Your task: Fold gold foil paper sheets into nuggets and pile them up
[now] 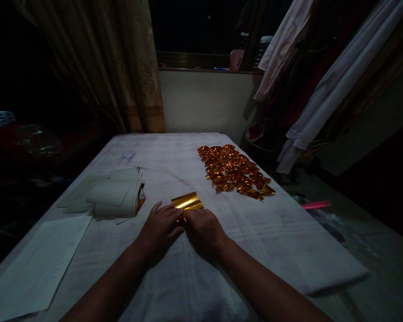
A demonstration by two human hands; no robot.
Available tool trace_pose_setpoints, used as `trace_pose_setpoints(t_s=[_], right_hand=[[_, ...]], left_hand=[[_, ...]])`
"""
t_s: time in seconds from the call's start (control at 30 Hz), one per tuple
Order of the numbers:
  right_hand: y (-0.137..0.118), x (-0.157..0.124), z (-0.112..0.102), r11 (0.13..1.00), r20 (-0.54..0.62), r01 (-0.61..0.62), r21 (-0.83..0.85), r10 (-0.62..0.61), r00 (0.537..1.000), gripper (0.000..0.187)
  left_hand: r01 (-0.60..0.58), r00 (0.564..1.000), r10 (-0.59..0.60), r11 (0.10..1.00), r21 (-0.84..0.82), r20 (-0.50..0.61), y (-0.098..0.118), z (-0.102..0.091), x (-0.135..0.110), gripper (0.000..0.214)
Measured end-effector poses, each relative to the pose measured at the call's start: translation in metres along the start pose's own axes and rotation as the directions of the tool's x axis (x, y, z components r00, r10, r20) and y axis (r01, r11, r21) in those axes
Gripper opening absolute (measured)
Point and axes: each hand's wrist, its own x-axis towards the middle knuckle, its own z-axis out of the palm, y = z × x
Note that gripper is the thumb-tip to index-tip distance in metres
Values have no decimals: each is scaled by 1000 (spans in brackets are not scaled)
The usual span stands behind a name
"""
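Observation:
A sheet of shiny gold foil paper [187, 200], partly rolled or folded, lies on the table in front of me. My left hand [161, 226] has its fingertips pressed on the sheet's near left part, the index finger lifted a little. From the other side my right hand [206, 230] grips the near edge with curled fingers. Both hands meet there and cover the lower part of the foil. To the right rests a group of several folded gold foil pieces [233, 170], set close together in rows.
A stack of pale paper sheets [112, 197], curled over, sits on the left of the cloth-covered table [168, 152]. A flat white sheet [40, 264] lies nearer. Beyond are a curtain [134, 67] and a pink cup [236, 60] on the sill. Clothes [309, 103] hang at right.

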Motion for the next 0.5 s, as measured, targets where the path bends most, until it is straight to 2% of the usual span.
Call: trace_pose_setpoints(t_s=[0.07,0.17,0.33,0.5], right_hand=[[4,-1,-2,999,11,16,33,-16,1000,10],[22,-5,-9,999,20,-11,46,10,1000,14],[56,-15,-21,996,54,-64,68,60,997,13],[65,-15,-21,995,60,-48,87,43,997,17]], left_hand=[[-4,999,5,1000,21,-32,0,4,2,25],[-27,995,32,998,52,-97,-5,9,4,18],[-28,990,38,996,80,-132,-6,8,2,17],[-29,992,39,996,87,-120,-8,2,0,21]])
